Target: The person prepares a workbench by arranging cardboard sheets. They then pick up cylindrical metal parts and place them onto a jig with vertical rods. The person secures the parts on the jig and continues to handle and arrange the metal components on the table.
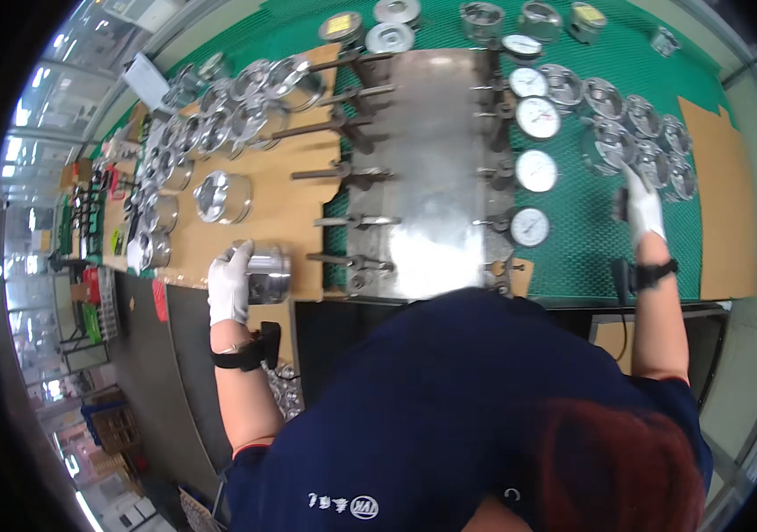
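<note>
On the left, my white-gloved left hand (230, 285) is closed around the side of a shiny metal piston (270, 273) near the cardboard's front edge. Another piston (223, 197) stands a little farther back on the same sheet. My right hand (643, 206), also gloved in white, reaches out over the green mat, its fingertips at the near edge of a hollow-topped piston (607, 144). Its thumb is hard to make out. More pistons (647, 161) stand close together just beyond and to the right of that hand.
Between my hands lies a flat metal plate (436, 168), flanked by clamp-like fixtures (356, 173) and a column of round dial gauges (535, 170). Many pistons (214, 133) crowd the left cardboard (285, 204). Several more (482, 22) line the back of the green mat (565, 257).
</note>
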A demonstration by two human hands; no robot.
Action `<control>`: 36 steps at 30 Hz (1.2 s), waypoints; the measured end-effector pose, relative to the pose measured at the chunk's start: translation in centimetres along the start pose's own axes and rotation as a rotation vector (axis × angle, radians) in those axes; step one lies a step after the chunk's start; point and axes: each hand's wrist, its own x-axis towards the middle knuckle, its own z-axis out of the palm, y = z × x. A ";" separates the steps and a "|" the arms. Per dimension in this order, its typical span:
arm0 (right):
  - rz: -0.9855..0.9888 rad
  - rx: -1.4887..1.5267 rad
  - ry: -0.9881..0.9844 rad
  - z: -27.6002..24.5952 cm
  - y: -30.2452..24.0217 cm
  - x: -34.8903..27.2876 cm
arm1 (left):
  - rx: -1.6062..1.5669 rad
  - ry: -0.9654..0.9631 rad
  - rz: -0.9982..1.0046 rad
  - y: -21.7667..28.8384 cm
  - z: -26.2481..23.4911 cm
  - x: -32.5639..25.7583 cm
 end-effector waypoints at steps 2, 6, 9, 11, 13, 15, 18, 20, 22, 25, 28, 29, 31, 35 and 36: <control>-0.105 -0.034 -0.127 0.5 -2.4 -4.5 | -0.223 0.038 0.040 1.9 0.1 -3.3; -0.060 -0.198 -0.561 5.2 -8.1 -13.3 | -0.512 -0.361 0.048 9.0 1.4 -9.4; -0.432 -0.277 -1.017 10.1 -9.0 -16.9 | -0.821 -0.714 0.032 11.3 4.2 -12.0; -0.618 -0.067 -0.992 12.9 -7.5 -19.0 | -0.827 -0.908 -0.038 10.4 5.9 -11.7; -0.655 0.040 -0.892 14.2 -6.6 -19.3 | -0.687 -1.071 -0.177 9.2 7.0 -10.7; -0.843 -0.249 -0.716 13.7 -6.7 -18.9 | -0.409 -1.029 -0.036 8.1 8.6 -9.7; -0.933 -0.575 -0.572 14.0 -6.7 -19.0 | -0.046 -0.825 0.487 6.9 9.9 -8.9; -0.904 -0.687 -0.542 14.9 -6.5 -19.1 | 0.119 -0.622 0.922 7.3 10.2 -9.3; -0.921 -0.719 -0.543 16.5 -6.6 -19.1 | 0.185 -0.496 1.273 6.8 12.0 -8.8; -1.049 -0.641 -0.445 17.5 -6.2 -19.7 | 0.237 -0.438 1.268 7.1 13.7 -8.8; -1.000 -0.502 -0.453 16.0 -4.9 -19.4 | 0.215 -0.349 1.294 6.4 14.4 -8.1; -0.941 -0.499 -0.460 14.9 -3.2 -19.2 | 0.206 -0.329 1.300 6.5 14.4 -8.2; -0.748 -0.493 -0.568 14.0 -2.8 -19.2 | 0.164 -0.267 1.324 5.9 15.1 -7.9; 0.107 -0.118 -0.794 13.8 -0.8 -20.2 | 0.146 -0.311 1.289 6.5 16.0 -7.2; 0.110 -0.092 -0.785 14.0 -0.8 -20.3 | 0.137 -0.323 1.273 6.7 16.2 -6.9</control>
